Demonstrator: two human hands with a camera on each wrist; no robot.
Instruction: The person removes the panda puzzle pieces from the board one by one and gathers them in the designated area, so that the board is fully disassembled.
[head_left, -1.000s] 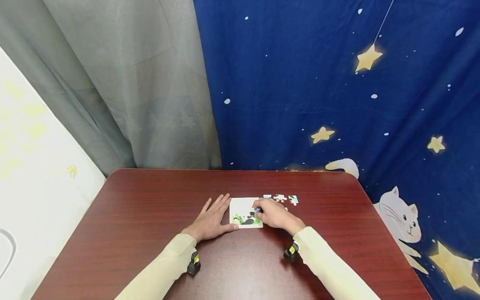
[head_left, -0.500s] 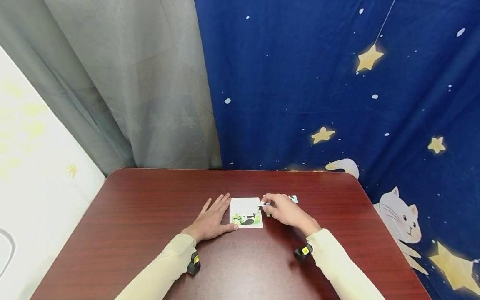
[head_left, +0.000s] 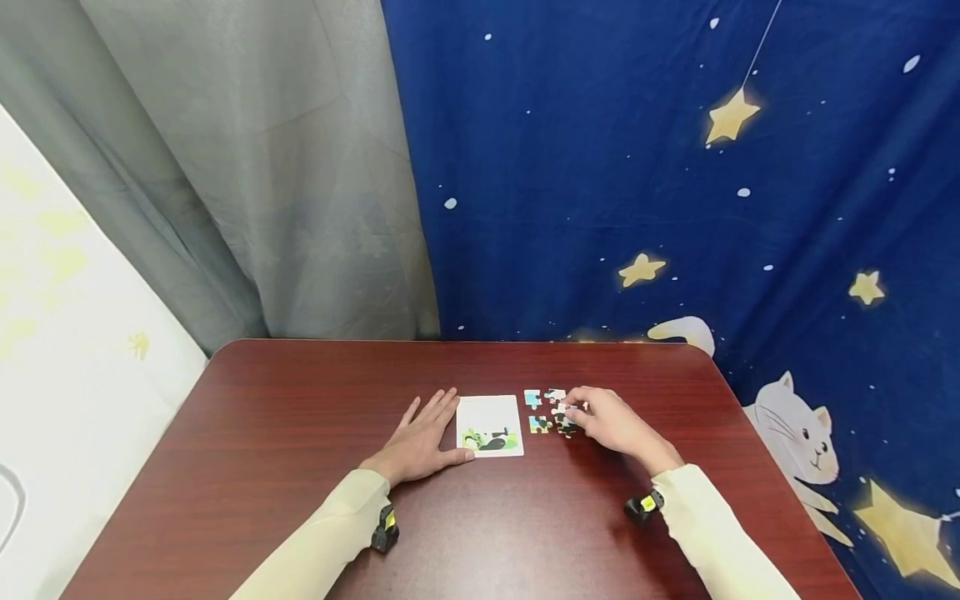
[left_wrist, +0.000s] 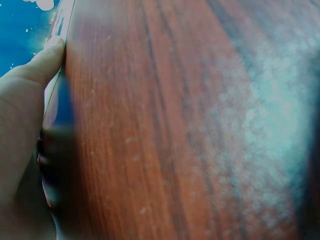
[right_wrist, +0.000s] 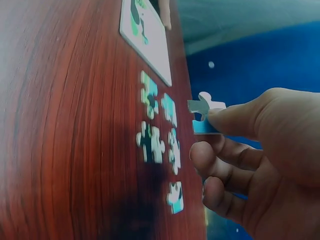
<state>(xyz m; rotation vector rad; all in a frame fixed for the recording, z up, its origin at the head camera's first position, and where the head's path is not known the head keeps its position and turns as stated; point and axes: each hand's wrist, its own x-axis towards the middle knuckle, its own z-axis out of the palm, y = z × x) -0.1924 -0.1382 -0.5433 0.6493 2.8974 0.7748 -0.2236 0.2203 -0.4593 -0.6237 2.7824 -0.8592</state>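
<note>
On the table, a white puzzle board (head_left: 487,408) carries a green and black picture strip along its near side; its upper part is plain white. My left hand (head_left: 417,446) lies flat at the board's left side, fingers straight and spread, thumb at the near left corner. Over the loose pieces to the right, my right hand (head_left: 618,423) pinches a blue and white puzzle piece (right_wrist: 202,107) between thumb and fingers, seen best in the right wrist view. Below it on the table lie several other pieces, among them a green and blue piece (right_wrist: 149,95) and a black and white piece (right_wrist: 151,143).
The dark red wooden table (head_left: 315,392) has its far edge against a grey curtain (head_left: 337,167) and a blue starry curtain (head_left: 555,167). Another piece (right_wrist: 175,197) lies apart from the rest. The left wrist view shows mostly bare tabletop.
My right hand has moved right, from over the board to the loose pieces. The blue and dark piece seen by its fingers on the board is gone from there. My left hand has stayed put.
</note>
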